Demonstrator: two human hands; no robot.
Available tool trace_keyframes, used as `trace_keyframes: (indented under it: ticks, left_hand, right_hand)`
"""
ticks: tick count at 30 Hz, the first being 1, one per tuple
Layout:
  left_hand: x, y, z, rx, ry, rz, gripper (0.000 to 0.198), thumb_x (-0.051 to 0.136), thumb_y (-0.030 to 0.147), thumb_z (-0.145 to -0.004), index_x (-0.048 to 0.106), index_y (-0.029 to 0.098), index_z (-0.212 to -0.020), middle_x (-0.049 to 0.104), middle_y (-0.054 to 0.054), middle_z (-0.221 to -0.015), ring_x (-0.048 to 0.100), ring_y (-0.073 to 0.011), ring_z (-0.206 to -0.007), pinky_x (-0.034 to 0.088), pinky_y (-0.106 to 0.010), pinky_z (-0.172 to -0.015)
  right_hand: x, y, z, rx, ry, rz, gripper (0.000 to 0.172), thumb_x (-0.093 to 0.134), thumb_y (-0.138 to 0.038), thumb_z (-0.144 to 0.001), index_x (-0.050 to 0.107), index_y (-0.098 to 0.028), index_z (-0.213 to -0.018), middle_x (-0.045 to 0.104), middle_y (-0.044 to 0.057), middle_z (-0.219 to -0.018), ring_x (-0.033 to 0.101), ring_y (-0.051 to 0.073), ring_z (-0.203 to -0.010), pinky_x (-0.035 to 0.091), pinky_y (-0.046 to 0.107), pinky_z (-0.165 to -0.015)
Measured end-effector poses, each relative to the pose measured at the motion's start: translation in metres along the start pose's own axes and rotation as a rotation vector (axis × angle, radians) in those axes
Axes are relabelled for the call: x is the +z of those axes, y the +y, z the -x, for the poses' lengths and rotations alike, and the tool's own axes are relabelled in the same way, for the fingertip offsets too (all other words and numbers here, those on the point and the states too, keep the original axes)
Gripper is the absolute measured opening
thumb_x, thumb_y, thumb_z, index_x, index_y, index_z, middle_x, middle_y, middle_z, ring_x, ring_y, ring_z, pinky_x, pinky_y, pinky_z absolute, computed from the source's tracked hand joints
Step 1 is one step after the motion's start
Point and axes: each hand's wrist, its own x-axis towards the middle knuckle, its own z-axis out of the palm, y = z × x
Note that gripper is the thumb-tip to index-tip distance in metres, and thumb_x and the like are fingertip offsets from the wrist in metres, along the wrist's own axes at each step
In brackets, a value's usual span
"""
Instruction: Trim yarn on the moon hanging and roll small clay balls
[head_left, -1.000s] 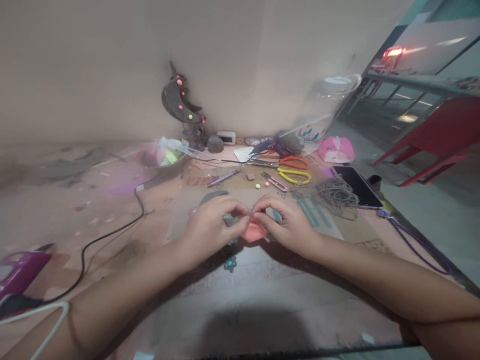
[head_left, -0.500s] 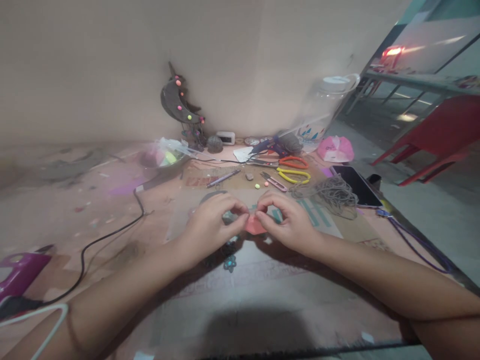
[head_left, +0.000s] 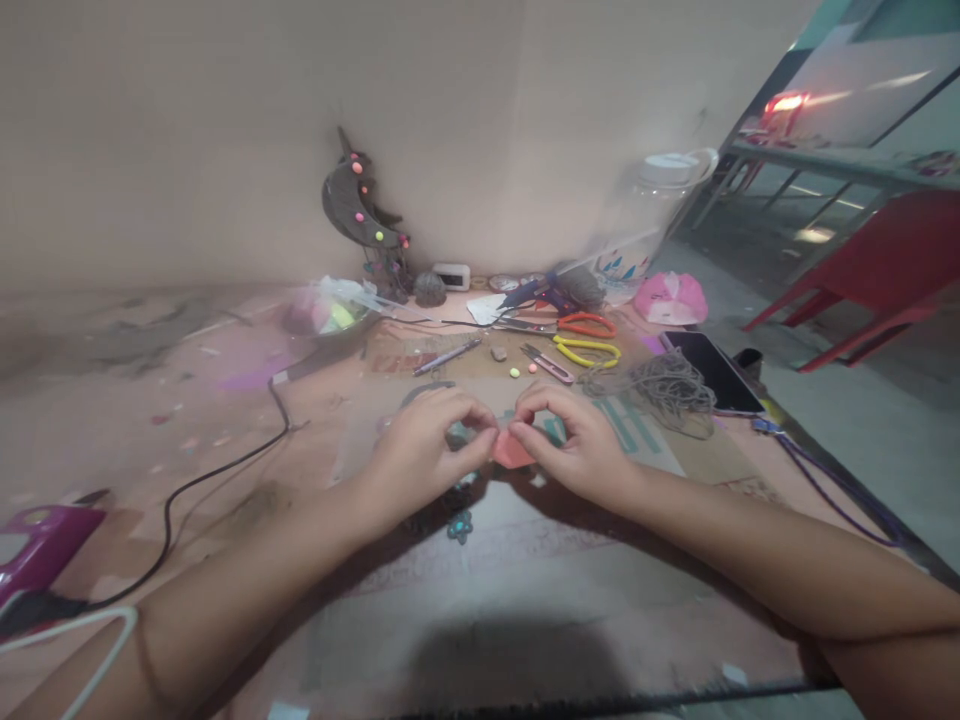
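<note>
Between my two hands is a small coral-pink piece, thin like paper or felt [head_left: 513, 451]. My left hand [head_left: 439, 437] pinches its left edge between thumb and index finger. On the opposite edge my right hand [head_left: 574, 440] has the same kind of pinch. Both hands hover low over a cardboard sheet [head_left: 600, 570] on the table. Below my left hand lies a dark flower-shaped ornament with a turquoise centre [head_left: 460, 526]; more of it is hidden by the hand. Beyond my fingertips sit a yellow-green bead [head_left: 514, 373] and an orange bead [head_left: 532, 369].
Thread snips [head_left: 549, 364], yellow-handled pliers [head_left: 589, 351], orange-handled scissors [head_left: 586, 324], a pen [head_left: 448, 357] and a glue gun [head_left: 532, 290] lie behind. Grey cord [head_left: 671, 390] and a phone [head_left: 712, 372] are right. A black cable [head_left: 217, 478] crosses the left side. A clear bottle [head_left: 646, 215] stands far right.
Both hands keep nearly the same place and pinch. The coral-pink piece has shifted very slightly between the fingertips.
</note>
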Motion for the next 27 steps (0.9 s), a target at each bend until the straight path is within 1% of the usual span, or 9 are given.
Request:
trace_keyframes:
  ticks: [4, 11, 17, 21, 25, 27]
  left_hand:
    - [-0.002, 0.001, -0.001, -0.018, -0.009, -0.003, 0.008, 0.06, 0.023, -0.089, 0.065, 0.019, -0.084, 0.068, -0.001, -0.084, 0.062, -0.0177, -0.085, 0.045, -0.031, -0.08]
    - [-0.001, 0.0, -0.002, -0.043, -0.016, 0.014, 0.01, 0.059, 0.025, -0.09, 0.066, 0.019, -0.085, 0.068, -0.002, -0.085, 0.061, -0.0185, -0.086, 0.045, -0.032, -0.08]
    - [-0.003, -0.001, -0.003, -0.068, -0.017, 0.012, 0.009, 0.059, 0.023, -0.088, 0.064, 0.019, -0.082, 0.068, -0.002, -0.084, 0.061, -0.0182, -0.085, 0.046, -0.031, -0.08]
    - [-0.003, 0.001, -0.004, -0.074, -0.032, 0.026, 0.01, 0.058, 0.023, -0.089, 0.064, 0.019, -0.082, 0.068, -0.002, -0.084, 0.061, -0.0179, -0.085, 0.046, -0.03, -0.078]
    - [-0.001, -0.001, -0.004, -0.077, -0.034, 0.032, 0.01, 0.059, 0.024, -0.089, 0.066, 0.02, -0.083, 0.068, -0.002, -0.084, 0.062, -0.0183, -0.085, 0.046, -0.03, -0.078]
    - [-0.001, -0.001, -0.004, -0.093, -0.026, 0.029, 0.009, 0.059, 0.024, -0.088, 0.065, 0.02, -0.082, 0.068, -0.002, -0.084, 0.062, -0.0187, -0.086, 0.046, -0.03, -0.077]
  right_hand:
    - [0.0, 0.001, 0.001, 0.012, 0.017, 0.03, 0.009, 0.059, -0.02, -0.091, 0.055, -0.021, -0.083, 0.063, 0.001, -0.077, 0.06, 0.015, -0.073, 0.048, 0.028, -0.073]
    - [0.0, 0.005, 0.0, 0.063, -0.05, 0.004, 0.006, 0.058, -0.021, -0.089, 0.056, -0.021, -0.084, 0.063, 0.002, -0.078, 0.059, 0.016, -0.074, 0.048, 0.029, -0.072]
    - [-0.001, 0.005, 0.002, 0.063, 0.005, 0.02, 0.006, 0.057, -0.019, -0.089, 0.055, -0.021, -0.084, 0.063, 0.001, -0.078, 0.06, 0.015, -0.074, 0.048, 0.028, -0.073]
    - [0.0, 0.007, 0.002, 0.068, -0.001, 0.006, 0.005, 0.058, -0.019, -0.089, 0.056, -0.02, -0.085, 0.062, 0.001, -0.079, 0.06, 0.015, -0.075, 0.048, 0.027, -0.073]
    - [0.0, 0.01, 0.0, 0.064, -0.053, -0.007, 0.009, 0.059, -0.023, -0.091, 0.056, -0.021, -0.082, 0.063, 0.002, -0.078, 0.06, 0.016, -0.074, 0.048, 0.029, -0.072]
    - [0.001, 0.01, 0.0, 0.056, -0.042, 0.003, 0.01, 0.059, -0.023, -0.091, 0.056, -0.021, -0.082, 0.064, 0.002, -0.078, 0.06, 0.016, -0.074, 0.048, 0.029, -0.072]
